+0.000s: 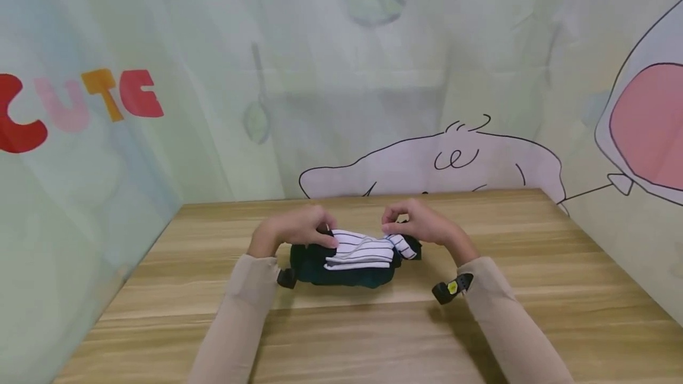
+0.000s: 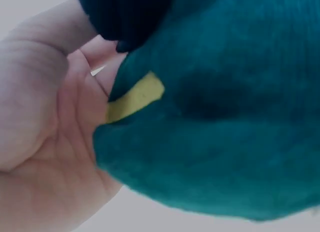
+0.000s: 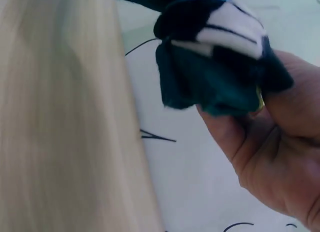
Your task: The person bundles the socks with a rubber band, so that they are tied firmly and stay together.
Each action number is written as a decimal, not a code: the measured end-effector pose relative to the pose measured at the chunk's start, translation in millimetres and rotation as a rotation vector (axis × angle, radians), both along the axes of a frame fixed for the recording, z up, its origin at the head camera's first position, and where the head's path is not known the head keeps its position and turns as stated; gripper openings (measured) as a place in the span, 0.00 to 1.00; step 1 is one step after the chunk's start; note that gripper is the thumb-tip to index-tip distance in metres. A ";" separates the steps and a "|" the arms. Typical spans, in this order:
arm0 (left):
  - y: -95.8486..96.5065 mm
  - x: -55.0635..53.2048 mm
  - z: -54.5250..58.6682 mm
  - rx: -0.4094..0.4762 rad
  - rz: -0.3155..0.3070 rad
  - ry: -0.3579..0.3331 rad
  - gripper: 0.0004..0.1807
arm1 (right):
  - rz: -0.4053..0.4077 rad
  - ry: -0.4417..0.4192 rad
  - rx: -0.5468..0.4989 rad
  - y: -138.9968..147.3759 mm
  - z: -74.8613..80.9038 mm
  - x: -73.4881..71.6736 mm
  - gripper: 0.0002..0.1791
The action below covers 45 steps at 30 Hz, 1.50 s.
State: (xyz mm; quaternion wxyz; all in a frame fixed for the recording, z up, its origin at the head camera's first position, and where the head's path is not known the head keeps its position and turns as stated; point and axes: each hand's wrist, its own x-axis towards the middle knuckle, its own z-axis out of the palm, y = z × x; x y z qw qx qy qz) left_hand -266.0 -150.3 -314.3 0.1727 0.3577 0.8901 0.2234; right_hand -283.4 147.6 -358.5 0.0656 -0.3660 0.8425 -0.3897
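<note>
A rolled cloth bundle, dark teal and black with a white striped part on top, lies on the table. Its right end is gathered into a small tuft, with a light blue band around the narrow part. My left hand grips the bundle's left end, thumb on top. Beside that palm, a yellow tab sticks out from the teal cloth. My right hand pinches at the gathered right end with curled fingers; its fingertips are partly hidden behind the cloth in the right wrist view.
The wood-grain table runs back to a fabric wall printed with cartoon drawings and letters. Black wrist cameras hang under both wrists, the right one close above the tabletop.
</note>
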 end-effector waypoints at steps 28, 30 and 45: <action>-8.1 -10.2 -34.2 0.037 0.034 -0.304 0.12 | 0.266 -0.277 0.077 17.6 -25.4 -9.4 0.15; -7.7 -10.4 -34.3 0.038 0.038 -0.316 0.12 | 0.273 -0.282 0.077 19.8 -25.2 -9.1 0.15; -0.2 -16.7 -39.6 -0.022 0.015 -0.247 0.13 | 0.181 -0.333 0.090 26.5 -31.2 -11.8 0.14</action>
